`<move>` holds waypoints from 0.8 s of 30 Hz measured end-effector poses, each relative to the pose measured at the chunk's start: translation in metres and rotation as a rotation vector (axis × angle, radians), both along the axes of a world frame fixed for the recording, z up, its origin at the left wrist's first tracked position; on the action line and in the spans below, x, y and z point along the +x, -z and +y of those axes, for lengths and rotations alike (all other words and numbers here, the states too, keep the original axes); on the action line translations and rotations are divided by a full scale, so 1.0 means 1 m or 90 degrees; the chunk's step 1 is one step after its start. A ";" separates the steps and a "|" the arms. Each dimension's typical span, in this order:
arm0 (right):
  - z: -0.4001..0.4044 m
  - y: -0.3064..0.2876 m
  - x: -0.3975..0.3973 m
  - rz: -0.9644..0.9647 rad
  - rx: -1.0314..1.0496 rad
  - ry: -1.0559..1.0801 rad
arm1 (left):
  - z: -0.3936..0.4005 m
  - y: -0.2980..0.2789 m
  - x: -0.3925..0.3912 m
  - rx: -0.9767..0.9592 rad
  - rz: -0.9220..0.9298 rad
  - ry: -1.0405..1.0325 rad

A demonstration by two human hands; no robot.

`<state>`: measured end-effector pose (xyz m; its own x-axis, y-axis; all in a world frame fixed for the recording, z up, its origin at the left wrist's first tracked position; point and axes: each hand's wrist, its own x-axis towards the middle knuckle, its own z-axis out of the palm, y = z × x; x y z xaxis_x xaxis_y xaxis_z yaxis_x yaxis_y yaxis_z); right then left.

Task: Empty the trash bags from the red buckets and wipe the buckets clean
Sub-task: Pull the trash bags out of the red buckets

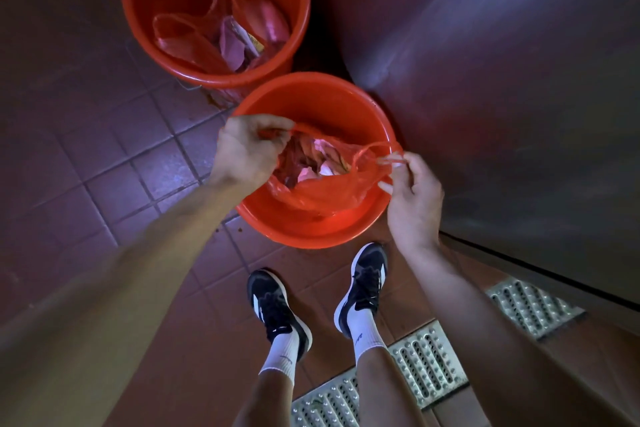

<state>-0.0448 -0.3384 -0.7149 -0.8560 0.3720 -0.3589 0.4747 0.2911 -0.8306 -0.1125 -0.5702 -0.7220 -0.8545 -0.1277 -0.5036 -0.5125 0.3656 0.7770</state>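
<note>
The near red bucket (313,225) stands on the tiled floor (104,163) just ahead of the person's black sneakers (277,308). Inside it sits a red trash bag (322,191) full of rubbish. The left hand (246,152) grips one bag handle, and the right hand (412,194) pinches the other between thumb and fingers. A second red bucket (214,10) behind it holds another bag (194,45). A metal drain grate (422,364) lies at lower right.

bare forearms, white socks (367,329), black-and-white sneakers (366,279).
</note>
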 end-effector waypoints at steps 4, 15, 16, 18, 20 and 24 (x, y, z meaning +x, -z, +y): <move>-0.004 -0.007 -0.032 0.048 -0.039 0.043 | -0.004 -0.019 0.002 0.027 0.028 -0.039; -0.022 0.018 -0.062 0.022 -0.004 -0.083 | -0.011 -0.014 0.014 0.114 0.026 -0.090; -0.022 0.019 -0.059 0.011 -0.013 -0.098 | -0.012 -0.010 0.015 0.102 0.039 -0.081; -0.020 0.020 -0.054 -0.015 -0.053 -0.117 | -0.015 -0.001 0.015 0.080 0.060 -0.068; -0.014 0.019 -0.049 -0.021 -0.079 -0.134 | -0.017 0.008 0.016 0.076 0.065 -0.062; 0.003 0.031 -0.038 0.001 -0.088 -0.140 | -0.018 0.021 0.022 0.088 0.069 -0.056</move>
